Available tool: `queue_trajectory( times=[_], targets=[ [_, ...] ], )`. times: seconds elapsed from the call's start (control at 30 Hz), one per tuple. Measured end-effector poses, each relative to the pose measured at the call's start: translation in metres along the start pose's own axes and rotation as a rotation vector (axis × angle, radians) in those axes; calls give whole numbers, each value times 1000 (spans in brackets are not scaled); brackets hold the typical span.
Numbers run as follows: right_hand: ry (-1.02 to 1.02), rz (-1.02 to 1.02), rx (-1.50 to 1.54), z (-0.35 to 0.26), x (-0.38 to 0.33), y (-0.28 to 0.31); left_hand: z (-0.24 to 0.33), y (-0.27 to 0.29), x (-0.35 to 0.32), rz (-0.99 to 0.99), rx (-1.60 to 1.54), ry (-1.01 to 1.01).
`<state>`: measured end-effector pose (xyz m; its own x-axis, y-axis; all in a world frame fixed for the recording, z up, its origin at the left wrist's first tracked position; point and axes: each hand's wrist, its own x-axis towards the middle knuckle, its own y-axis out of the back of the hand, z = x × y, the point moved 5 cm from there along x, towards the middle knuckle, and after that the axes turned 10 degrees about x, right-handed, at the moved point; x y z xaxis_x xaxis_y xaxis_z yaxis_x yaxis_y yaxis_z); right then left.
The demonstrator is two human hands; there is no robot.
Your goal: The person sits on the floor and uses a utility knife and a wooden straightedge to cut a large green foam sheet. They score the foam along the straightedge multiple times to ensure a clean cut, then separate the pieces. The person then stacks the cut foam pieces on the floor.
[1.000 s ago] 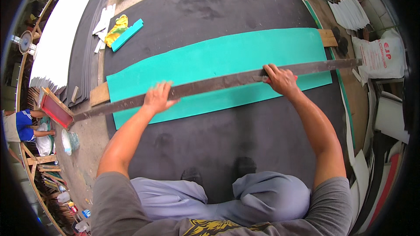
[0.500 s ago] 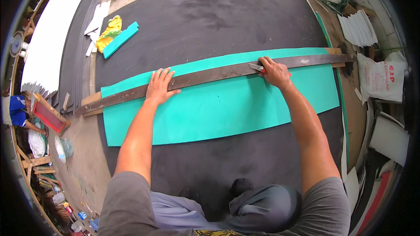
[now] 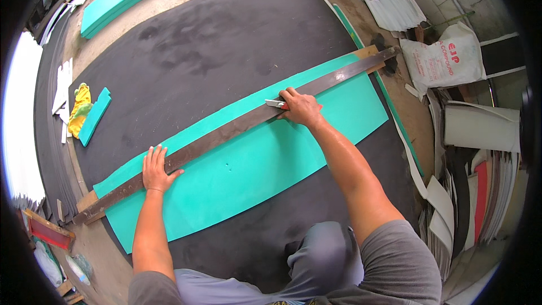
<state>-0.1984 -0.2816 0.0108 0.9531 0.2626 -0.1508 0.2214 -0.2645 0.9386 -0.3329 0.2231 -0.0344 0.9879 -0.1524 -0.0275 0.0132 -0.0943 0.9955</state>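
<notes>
The right hand [image 3: 302,107], clenched on a small knife [image 3: 276,103], has slid inward along the dark straightedge [image 3: 237,129], so the cut progresses while the flat, unclenched left hand [image 3: 156,168] pins it across the teal sheet [image 3: 254,164] mid-mat.

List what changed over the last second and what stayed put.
The right hand now grips a utility knife, blade against the far edge of the straightedge; a second ago it lay flat. The left hand still presses the straightedge onto the green foam sheet.
</notes>
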Motion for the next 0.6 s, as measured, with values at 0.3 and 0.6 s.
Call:
queue_trajectory(
  times=[0.3,0.6],
  targets=[
    [-7,-50,36,13,6,-6,1,0,1,10,-98,30],
    [-32,-77,92,8,7,4,-1,1,2,56,-162,21]
  ],
)
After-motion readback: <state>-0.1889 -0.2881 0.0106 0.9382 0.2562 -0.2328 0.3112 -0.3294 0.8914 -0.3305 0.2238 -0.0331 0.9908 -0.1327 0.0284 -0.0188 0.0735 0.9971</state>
